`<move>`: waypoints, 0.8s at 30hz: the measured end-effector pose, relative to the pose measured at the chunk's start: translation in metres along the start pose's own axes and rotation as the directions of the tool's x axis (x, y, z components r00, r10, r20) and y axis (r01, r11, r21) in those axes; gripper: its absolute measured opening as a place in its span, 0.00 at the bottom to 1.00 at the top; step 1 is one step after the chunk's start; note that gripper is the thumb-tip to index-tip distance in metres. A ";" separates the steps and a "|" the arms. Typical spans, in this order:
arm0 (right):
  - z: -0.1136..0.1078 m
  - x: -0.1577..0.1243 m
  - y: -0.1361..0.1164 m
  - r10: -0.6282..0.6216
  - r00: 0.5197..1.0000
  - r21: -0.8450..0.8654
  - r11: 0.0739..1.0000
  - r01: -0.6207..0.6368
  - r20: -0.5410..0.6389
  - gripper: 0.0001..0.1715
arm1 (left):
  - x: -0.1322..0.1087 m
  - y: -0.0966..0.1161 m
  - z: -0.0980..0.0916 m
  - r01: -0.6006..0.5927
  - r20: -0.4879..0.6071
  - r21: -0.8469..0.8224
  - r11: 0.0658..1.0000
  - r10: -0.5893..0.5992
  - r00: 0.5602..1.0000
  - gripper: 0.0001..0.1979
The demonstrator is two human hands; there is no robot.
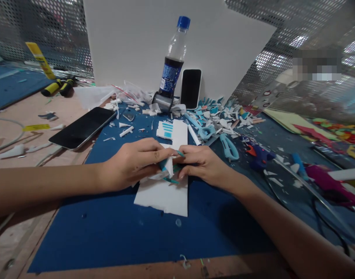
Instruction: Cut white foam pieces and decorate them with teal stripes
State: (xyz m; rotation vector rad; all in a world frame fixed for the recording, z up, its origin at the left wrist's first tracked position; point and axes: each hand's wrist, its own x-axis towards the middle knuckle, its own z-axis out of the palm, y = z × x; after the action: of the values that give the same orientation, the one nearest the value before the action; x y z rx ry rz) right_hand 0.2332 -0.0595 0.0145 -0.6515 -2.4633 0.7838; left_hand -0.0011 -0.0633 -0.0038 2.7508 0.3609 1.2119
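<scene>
My left hand (139, 161) and my right hand (205, 164) meet over a white foam sheet (168, 197) on the blue mat. Between my fingers is a small white and teal foam piece (169, 166), partly covered by both hands. The left fingers are closed around its left side. My right thumb and fingers pinch its right side, where thin teal edges stick out. Just beyond the hands lies a white piece with blue stripes (166, 130), touching or close to the sheet.
Behind stand a cola bottle (171, 73) and an upright phone (191, 89) amid foam scraps (224, 116). A black phone (82, 128) lies left. On the right are light-blue scissors (229, 147), a blue glue gun (260, 155) and a magenta glue gun (325, 180) with cords.
</scene>
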 end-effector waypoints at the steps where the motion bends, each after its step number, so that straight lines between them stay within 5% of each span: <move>1: 0.000 0.000 0.000 -0.001 1.000 -0.005 1.000 0.001 0.001 0.18 | 0.001 0.001 0.000 -0.002 0.009 -0.005 1.000 0.002 1.000 0.13; 14: 0.002 0.001 -0.002 0.002 0.999 0.023 1.000 -0.001 -0.034 0.17 | 0.001 0.001 0.000 -0.039 0.016 0.051 0.998 0.038 0.999 0.14; 24: 0.000 0.001 -0.003 0.006 0.995 0.064 0.998 0.000 -0.101 0.18 | -0.001 0.003 0.000 0.001 -0.092 0.098 0.995 0.008 0.996 0.21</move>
State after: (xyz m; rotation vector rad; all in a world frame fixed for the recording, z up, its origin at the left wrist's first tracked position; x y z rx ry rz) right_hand 0.2315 -0.0606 0.0167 -0.6556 -2.3365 0.8067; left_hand -0.0015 -0.0664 -0.0040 2.7839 0.4365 1.3612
